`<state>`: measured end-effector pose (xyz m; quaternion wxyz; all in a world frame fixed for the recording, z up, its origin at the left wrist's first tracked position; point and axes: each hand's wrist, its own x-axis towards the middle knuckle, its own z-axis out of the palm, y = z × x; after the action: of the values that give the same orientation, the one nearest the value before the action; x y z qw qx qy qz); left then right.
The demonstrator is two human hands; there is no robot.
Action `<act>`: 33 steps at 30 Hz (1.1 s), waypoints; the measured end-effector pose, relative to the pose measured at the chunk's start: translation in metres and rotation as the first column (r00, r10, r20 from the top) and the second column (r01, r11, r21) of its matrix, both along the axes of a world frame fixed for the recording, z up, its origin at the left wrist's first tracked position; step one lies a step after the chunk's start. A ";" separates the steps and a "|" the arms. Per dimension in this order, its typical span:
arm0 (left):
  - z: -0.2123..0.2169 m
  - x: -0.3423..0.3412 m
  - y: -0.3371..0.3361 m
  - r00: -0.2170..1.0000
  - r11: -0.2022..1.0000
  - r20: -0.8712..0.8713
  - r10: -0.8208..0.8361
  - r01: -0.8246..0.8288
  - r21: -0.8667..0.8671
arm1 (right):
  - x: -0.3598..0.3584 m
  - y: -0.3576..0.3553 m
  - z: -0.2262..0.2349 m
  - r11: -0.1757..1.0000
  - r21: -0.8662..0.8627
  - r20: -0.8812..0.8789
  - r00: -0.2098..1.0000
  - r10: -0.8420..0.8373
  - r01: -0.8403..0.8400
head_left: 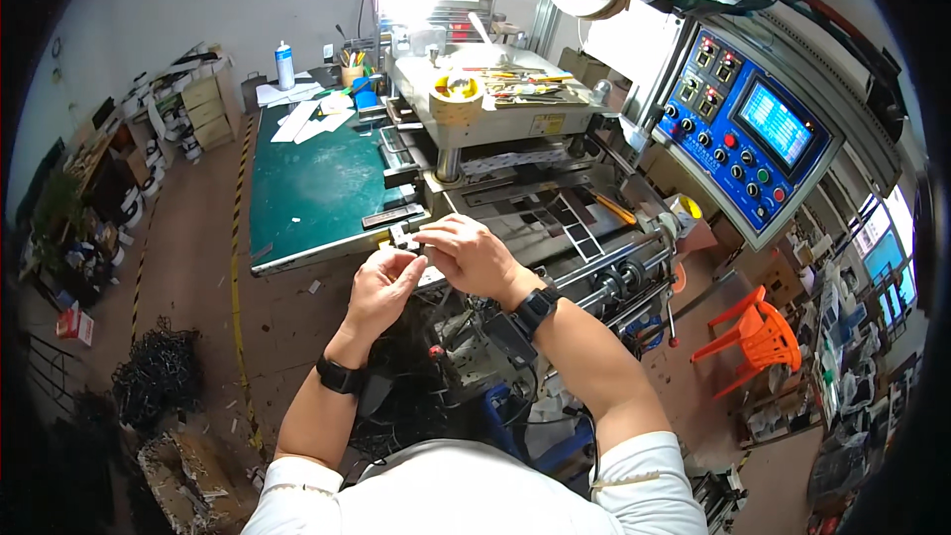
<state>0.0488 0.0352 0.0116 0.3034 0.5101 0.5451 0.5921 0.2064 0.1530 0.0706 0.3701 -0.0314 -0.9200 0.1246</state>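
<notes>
My left hand has its thumb and fingers pinched together at the near edge of a large machine. Whatever it holds is too small to make out. Close beside it, my right hand reaches over from the right with its fingers curled inward, almost touching the left fingertips. The thing in its grip, if any, is hidden. Just beyond the fingertips is a small light metal piece at the machine's corner. A green work surface lies to the left, and the machine's dark bed to the right.
A blue control panel with a lit screen hangs at the right. Tools and a tape roll sit on the machine's raised head. An orange chair stands at right. Black scrap is heaped on the left floor.
</notes>
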 end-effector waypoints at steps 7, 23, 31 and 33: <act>-0.010 -0.008 -0.009 0.971 0.993 0.210 -0.114 0.104 0.060 | -0.002 -0.001 0.001 0.993 0.012 0.033 0.993 0.116 -0.117; 0.010 -0.052 -0.049 0.896 0.998 0.443 -0.017 -0.009 0.056 | -0.003 0.033 -0.032 0.507 -0.081 0.441 0.486 -0.754 0.858; 0.026 -0.047 -0.065 0.885 0.983 0.465 -0.006 -0.081 0.168 | 0.010 0.024 -0.022 0.623 -0.167 0.626 0.570 -0.532 0.765; 0.033 -0.042 -0.073 0.893 0.976 0.450 -0.008 -0.091 0.199 | 0.010 0.018 -0.023 0.726 -0.097 0.454 0.679 -0.577 0.681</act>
<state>0.0064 -0.0374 0.0445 0.3511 0.3777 0.4041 0.7555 0.2169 0.1711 0.0480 0.1903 -0.4207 -0.8816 0.0982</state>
